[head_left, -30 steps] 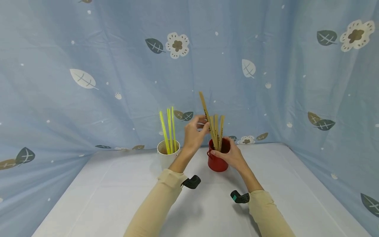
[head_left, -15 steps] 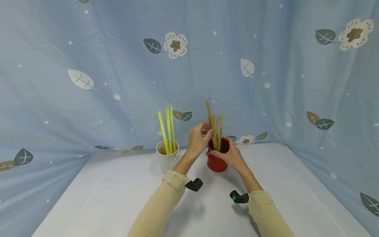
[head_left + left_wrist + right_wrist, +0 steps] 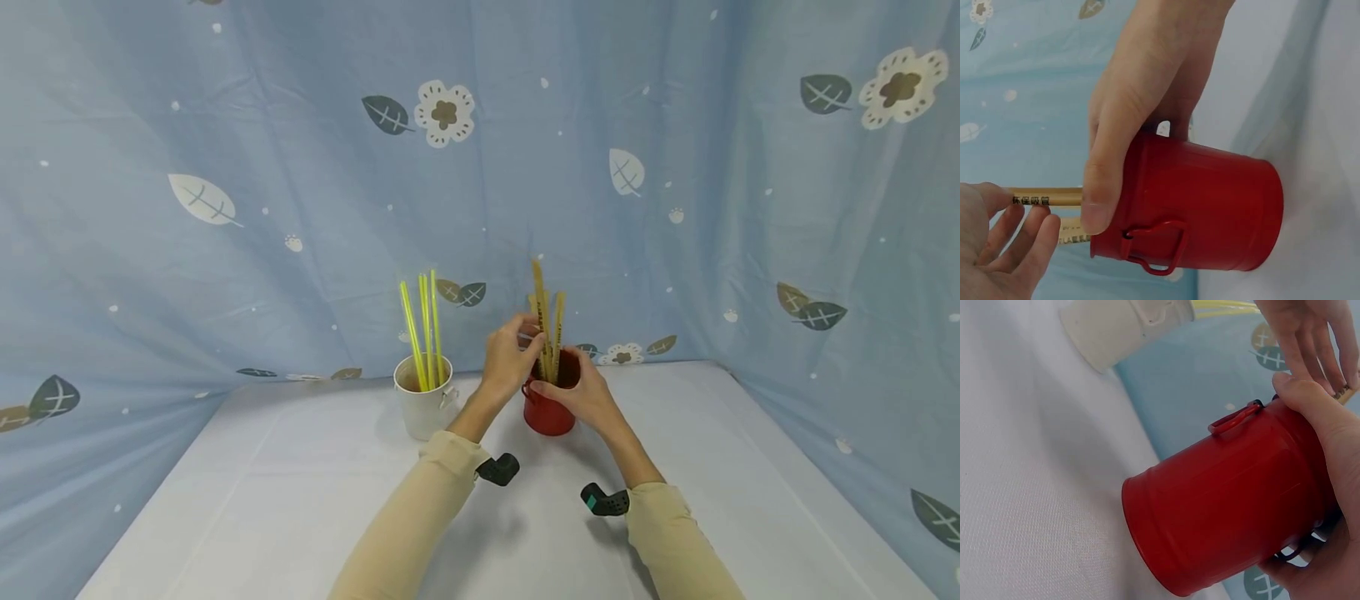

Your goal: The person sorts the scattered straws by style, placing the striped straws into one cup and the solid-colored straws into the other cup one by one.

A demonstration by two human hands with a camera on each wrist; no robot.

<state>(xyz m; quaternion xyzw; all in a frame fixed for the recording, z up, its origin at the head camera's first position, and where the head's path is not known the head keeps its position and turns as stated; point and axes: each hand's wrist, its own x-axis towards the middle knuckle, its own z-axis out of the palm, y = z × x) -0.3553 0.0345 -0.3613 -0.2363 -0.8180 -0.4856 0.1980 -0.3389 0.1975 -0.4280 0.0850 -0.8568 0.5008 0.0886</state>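
Observation:
My left hand [image 3: 508, 360] pinches a brown drinking straw [image 3: 1063, 197] with dark printing between thumb and fingertips. That straw stands nearly upright at the mouth of a small red bucket [image 3: 548, 417], its top above several other brown straws [image 3: 558, 321] in the same bucket. Its lower end is hidden by the bucket and my hand. My right hand [image 3: 590, 394] grips the bucket by its rim, thumb on the near side, as the right wrist view of the bucket [image 3: 1229, 494] also shows. The bucket's wire handle loop [image 3: 1169, 247] hangs at its side.
Left of my left hand, a white bucket [image 3: 423, 412] holds several yellow-green straws [image 3: 414, 333]. Both buckets stand on a white-covered table [image 3: 315, 500]. A blue patterned curtain [image 3: 315, 167] hangs right behind them.
My left hand has moved right and slightly down with the pinched straw, which now stands lower and more upright over the red bucket. My right hand keeps its grip on the rim.

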